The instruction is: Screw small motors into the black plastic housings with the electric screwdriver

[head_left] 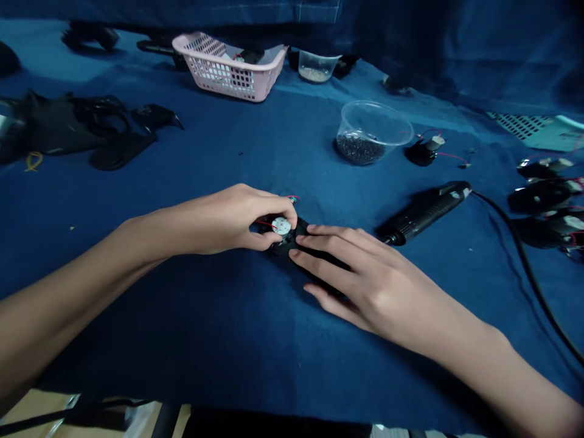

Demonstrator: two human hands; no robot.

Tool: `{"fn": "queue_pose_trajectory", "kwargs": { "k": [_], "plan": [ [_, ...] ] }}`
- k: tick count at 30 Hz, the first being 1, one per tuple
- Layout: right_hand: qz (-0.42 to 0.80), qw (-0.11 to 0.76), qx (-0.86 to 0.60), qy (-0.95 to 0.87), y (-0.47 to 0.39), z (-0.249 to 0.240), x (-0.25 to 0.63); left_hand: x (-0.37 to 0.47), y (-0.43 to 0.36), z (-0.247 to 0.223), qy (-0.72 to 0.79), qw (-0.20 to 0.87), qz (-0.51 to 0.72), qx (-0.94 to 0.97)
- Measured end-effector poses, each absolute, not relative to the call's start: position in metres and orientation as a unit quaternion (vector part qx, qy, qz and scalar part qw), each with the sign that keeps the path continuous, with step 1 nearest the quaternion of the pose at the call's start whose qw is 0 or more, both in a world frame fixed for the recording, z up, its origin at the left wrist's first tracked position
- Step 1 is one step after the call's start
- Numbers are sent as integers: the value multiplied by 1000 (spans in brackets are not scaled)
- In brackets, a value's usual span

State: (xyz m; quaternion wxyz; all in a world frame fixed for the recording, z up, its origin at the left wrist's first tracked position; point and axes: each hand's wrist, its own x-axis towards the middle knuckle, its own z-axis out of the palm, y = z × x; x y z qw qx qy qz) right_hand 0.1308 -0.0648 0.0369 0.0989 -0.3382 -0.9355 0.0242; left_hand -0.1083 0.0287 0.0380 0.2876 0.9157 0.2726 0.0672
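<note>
A long black plastic part (300,230) lies on the blue cloth in the middle. At its far left end is a small round white piece (281,225) with a red wire, pinched between the thumb and index finger of my left hand (241,218). My right hand (365,271) lies over the black part, its fingers stretched out and their tips resting on it. The palm hides much of the part's near end. A bit of red wire and a small green piece (292,199) show just beyond my left fingers.
A black electric screwdriver (426,213) with a cable lies right of my hands. Beyond are a clear tub (375,125) of dark screws, a pink basket (228,70) and another tub (316,67). Black parts (68,125) lie left; wired black assemblies (542,196) and a green basket (542,131) stand right.
</note>
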Motion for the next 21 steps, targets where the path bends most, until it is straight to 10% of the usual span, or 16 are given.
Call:
{"fn": "queue_pose_trajectory", "kwargs": {
  "k": [16, 21],
  "plan": [
    [74, 143, -329, -931, -63, 41, 131, -106, 23, 37, 294, 298, 53, 907],
    [93, 275, -612, -735, -69, 51, 185, -113, 9, 58, 319, 224, 27, 921]
  ]
}}
